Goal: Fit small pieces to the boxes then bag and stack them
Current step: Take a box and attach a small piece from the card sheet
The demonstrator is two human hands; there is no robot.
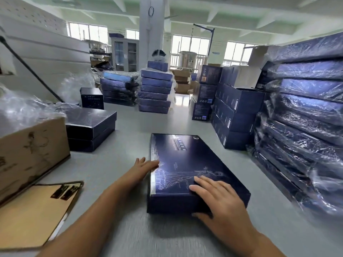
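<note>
Left hand point(146, 166), fingers straight, is bracing the box point(185, 160); right hand point(219, 199), fingers spread flat, is pressing it steady beneath them.

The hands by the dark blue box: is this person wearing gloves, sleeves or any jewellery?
No. The left hand and the right hand are bare, with no gloves, rings or tape that I can see. No watch or bracelet shows at either wrist. The left forearm and the right forearm are uncovered down to the picture's edge, so no sleeve is in view.
</note>
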